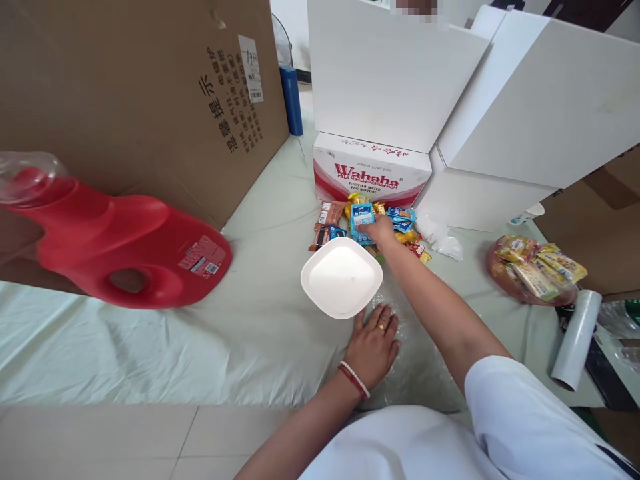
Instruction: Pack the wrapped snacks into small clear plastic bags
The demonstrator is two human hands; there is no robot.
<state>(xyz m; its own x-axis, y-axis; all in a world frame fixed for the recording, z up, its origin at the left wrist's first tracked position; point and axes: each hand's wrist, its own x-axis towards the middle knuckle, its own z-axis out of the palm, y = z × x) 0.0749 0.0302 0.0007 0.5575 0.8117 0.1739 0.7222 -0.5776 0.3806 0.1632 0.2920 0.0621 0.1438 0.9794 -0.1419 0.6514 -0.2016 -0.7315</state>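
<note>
A white diamond-shaped plate (342, 277) with rounded corners sits near the middle of the cloth-covered table. My left hand (373, 343), with a ring and bead bracelets, lies flat at the plate's near right edge with its fingers spread. Beyond the plate, my right hand (379, 232) reaches into a pile of small wrapped snacks. Its fingers are closed on a blue snack packet (362, 215); part of the grip is hidden. Around it lie other blue packets (401, 215), a brown-pink packet (331, 213) and several yellow and red ones.
Behind the snacks stands a Wahaha carton (367, 177) with white panels (380, 73). A red jug (120, 247) and a large cardboard box (150, 100) are left. At right are a bowl of snacks (493, 270), a plastic roll (577, 340) and crumpled clear plastic (440, 239).
</note>
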